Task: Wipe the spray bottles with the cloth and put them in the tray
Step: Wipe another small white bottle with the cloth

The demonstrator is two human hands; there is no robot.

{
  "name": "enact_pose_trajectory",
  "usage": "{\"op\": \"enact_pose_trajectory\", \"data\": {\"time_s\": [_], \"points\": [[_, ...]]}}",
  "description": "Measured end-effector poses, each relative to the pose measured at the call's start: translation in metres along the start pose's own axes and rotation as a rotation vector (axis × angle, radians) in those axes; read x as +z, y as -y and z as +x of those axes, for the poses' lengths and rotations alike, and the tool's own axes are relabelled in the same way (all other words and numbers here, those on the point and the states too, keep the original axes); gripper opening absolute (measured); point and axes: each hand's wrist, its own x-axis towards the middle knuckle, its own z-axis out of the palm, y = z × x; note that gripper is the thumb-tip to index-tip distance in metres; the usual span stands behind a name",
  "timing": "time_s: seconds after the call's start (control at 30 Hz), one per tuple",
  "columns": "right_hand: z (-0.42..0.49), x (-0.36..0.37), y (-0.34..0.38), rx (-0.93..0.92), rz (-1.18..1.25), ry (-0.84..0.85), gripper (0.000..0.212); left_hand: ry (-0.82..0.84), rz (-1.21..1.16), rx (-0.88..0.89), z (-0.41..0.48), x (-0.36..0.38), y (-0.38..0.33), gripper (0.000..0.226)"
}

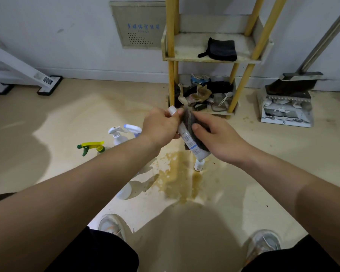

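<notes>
Both hands are closed on one small spray bottle [187,138], and I steer from there. My left hand [159,124] curls round its upper end, fingers pinching just below the white tip. My right hand [216,138] grips the dark cloth [187,117], thumb pressing it against the bottle's body. The bottle's long axis slants from the left fingers down toward my right, its lower white end hanging free above the floor [263,173]. I judge the wiping stroke should follow that slant, the right hand sliding while the left steadies.

Ahead and slightly right, nearer my right hand, stands the yellow rack [170,55]. Its middle tray [212,60] holds a black rag [222,49] and the lower tray [229,113] is full of clutter; I cannot tell which one is meant. To my left on the floor stand a yellow-and-green trigger bottle [90,147] and white trigger bottles [116,133], well apart from the rack. A brown spill stain [177,173] spreads on the beige floor beneath my hands, with a white wall [67,36] beyond and a dustpan [287,112] at far right
</notes>
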Motion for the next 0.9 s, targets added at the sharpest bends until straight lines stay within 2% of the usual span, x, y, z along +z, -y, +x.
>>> {"op": "enact_pose_trajectory", "data": {"time_s": [0.1,0.17,0.23,0.3,0.4,0.47,0.53,0.6,0.7,0.8,0.9], "points": [[-0.004,0.014,-0.003,-0.032,-0.428,-0.068,0.050,-0.007,-0.058,-0.087,0.001,0.001,0.001,0.037],[-0.009,0.023,-0.004,-0.038,-0.470,-0.110,0.058,-0.010,-0.067,-0.110,0.005,0.002,0.000,0.037],[-0.010,0.023,-0.011,-0.043,-0.412,-0.124,0.059,-0.024,-0.034,-0.102,0.008,0.000,0.001,0.039],[-0.008,0.017,-0.020,-0.004,-0.302,-0.108,0.049,-0.039,-0.046,-0.090,0.011,-0.003,0.000,0.038],[-0.006,0.004,-0.029,0.156,0.117,0.017,0.028,-0.051,-0.075,-0.091,0.013,-0.007,0.001,0.033],[-0.005,-0.001,-0.029,0.168,0.174,0.041,0.026,-0.058,-0.090,-0.087,0.013,-0.008,0.002,0.030],[-0.005,-0.002,-0.025,0.044,-0.127,-0.019,0.033,-0.070,-0.123,-0.093,0.012,-0.005,0.003,0.030],[-0.007,0.007,-0.015,-0.030,-0.423,-0.056,0.048,-0.071,-0.175,-0.101,0.010,0.000,0.004,0.033],[-0.008,0.017,-0.009,-0.050,-0.571,-0.109,0.060,-0.067,-0.218,-0.137,0.007,0.002,0.002,0.035],[-0.004,0.008,-0.012,-0.050,-0.382,-0.086,0.052,-0.043,-0.278,-0.167,0.006,0.002,0.003,0.035],[-0.002,-0.004,-0.012,0.015,0.043,-0.034,0.034,0.034,-0.286,-0.193,0.003,-0.001,0.003,0.031]]}}
